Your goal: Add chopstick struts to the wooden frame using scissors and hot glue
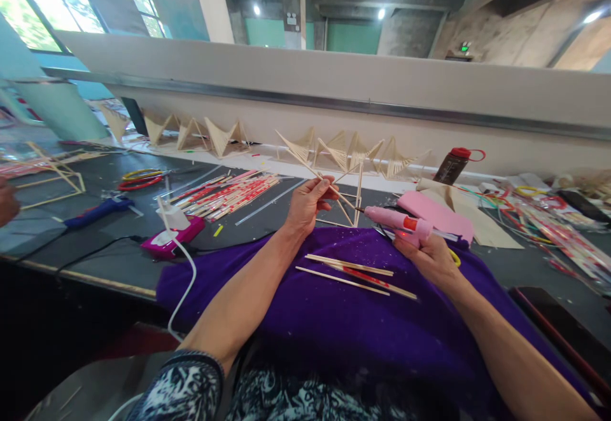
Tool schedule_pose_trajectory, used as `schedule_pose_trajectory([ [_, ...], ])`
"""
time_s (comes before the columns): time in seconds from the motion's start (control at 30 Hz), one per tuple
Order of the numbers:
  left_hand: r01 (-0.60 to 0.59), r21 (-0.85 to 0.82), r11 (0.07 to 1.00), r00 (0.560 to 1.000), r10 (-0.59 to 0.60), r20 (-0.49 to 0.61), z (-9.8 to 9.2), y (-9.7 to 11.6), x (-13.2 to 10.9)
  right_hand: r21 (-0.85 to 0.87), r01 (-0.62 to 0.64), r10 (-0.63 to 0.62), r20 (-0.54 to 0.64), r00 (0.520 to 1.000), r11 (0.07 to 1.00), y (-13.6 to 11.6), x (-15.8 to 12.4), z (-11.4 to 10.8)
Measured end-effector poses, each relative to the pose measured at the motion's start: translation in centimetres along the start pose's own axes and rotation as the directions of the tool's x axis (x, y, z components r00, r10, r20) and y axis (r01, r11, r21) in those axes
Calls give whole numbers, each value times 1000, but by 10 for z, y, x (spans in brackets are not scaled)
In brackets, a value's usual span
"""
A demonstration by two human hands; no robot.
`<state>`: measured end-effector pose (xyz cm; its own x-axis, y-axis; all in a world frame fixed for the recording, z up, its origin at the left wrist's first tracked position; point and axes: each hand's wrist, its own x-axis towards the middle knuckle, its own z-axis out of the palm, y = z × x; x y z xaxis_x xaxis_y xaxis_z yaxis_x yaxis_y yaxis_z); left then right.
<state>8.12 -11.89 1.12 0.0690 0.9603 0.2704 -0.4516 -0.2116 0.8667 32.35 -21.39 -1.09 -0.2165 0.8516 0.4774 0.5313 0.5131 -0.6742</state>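
Forearms, both bare, stretch forward from the bottom of the view over a purple cloth (334, 325) spread across the near edge of a black worktable (95, 249). The left hand (309, 203) is lifted off the cloth with the wrist bent slightly upward. Its thumb and fingers are pinched around a stick frame (357, 193) made of thin wooden pieces, held in the air above the cloth's far edge, with the pieces fanning up and outward from the grip. The right hand (429, 254) sits lower and to the right, with its fingers curled tight around the handle of a pink glue gun (394, 219). The gun lies almost level and points left, its nozzle at the foot of the stick frame; whether the tip touches the wood cannot be told. Between the two forearms a few loose sticks (353, 273) lie flat on the cloth, one of them marked red. Just behind the glue gun is a pink sheet (436, 214), and beyond that a brown bottle (452, 165) with a red cap stands tilted. To the left on the table are a bundle of red-and-white sticks (229, 195), a pink power block (167, 241) with a white cable, and a blue glue gun (98, 211). Finished fan shapes (353, 151) line the wall, and another person's hand (7, 201) shows at the left edge.
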Motion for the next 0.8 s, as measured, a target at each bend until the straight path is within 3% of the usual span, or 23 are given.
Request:
schedule_pose_trajectory([
  [0.27, -18, 8, 1000, 1000, 18, -3, 1, 0, -1, -137, -163, 164, -1, 986, 977, 7, -5, 0],
  [0.47, -27, 15, 1000, 1000, 27, -1, 1, -1, 0, -118, -162, 167, 41, 985, 980, 3, -4, -1],
  [0.8, -11, 10, 1000, 1000, 11, -18, 1, -1, 0, -131, -182, 183, -4, 983, 975, 10, -6, 2],
])
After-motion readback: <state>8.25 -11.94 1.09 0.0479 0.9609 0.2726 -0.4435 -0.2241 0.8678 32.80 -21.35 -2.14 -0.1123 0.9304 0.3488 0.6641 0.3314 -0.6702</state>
